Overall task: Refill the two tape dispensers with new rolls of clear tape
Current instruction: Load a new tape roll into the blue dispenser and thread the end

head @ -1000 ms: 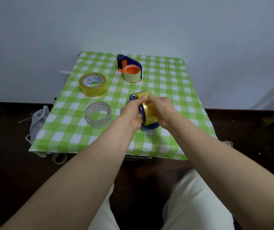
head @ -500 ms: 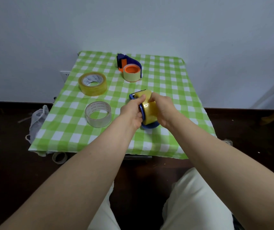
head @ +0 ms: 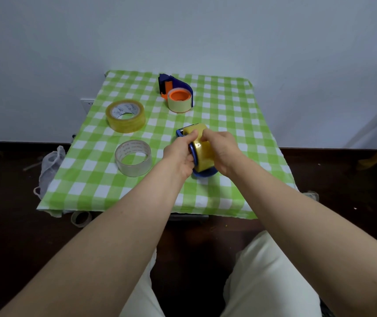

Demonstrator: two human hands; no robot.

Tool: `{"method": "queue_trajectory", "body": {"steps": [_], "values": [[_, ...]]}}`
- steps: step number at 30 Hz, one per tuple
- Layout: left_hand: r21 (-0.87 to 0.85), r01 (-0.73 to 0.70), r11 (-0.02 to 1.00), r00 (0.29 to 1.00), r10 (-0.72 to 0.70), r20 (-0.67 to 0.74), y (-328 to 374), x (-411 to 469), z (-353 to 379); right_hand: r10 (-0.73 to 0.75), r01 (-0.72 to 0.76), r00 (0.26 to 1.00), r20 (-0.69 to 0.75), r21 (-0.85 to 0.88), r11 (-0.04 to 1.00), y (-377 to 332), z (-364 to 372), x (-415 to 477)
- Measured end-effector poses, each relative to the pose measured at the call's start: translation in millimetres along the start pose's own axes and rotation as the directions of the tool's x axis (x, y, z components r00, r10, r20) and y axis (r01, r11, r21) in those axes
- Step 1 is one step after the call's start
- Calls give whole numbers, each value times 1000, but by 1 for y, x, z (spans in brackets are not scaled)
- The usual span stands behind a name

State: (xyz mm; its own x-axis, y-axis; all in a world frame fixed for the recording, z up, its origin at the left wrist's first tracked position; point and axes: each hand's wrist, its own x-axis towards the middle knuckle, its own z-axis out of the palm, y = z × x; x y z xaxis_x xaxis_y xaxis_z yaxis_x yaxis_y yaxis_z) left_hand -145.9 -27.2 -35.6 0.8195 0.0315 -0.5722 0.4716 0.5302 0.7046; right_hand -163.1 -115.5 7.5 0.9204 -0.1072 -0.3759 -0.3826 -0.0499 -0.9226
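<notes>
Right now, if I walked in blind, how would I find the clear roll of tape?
Start at the green checked tablecloth. On its left half lie two loose rolls flat; take the nearer one, the clear roll. Unlike the yellow roll behind it, it is see-through with a pale core.

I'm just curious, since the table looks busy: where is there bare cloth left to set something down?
The right side of the tablecloth, beyond the right hand, is bare. So is the near strip below the clear roll. The left half is crowded by the yellow roll and clear roll. The far dispenser fills the back middle. Both hands hold the blue dispenser at centre.
</notes>
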Motion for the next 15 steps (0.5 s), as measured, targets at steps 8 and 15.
{"method": "queue_trajectory", "body": {"steps": [8,15], "values": [[-13,2,1000,1000,-2,-12,-2,1,0,-38,38,999,8,-24,999,0,-1,-1],[-28,3,1000,1000,-3,-18,-3,0,1,-47,47,999,22,-18,999,1,-2,0]]}}
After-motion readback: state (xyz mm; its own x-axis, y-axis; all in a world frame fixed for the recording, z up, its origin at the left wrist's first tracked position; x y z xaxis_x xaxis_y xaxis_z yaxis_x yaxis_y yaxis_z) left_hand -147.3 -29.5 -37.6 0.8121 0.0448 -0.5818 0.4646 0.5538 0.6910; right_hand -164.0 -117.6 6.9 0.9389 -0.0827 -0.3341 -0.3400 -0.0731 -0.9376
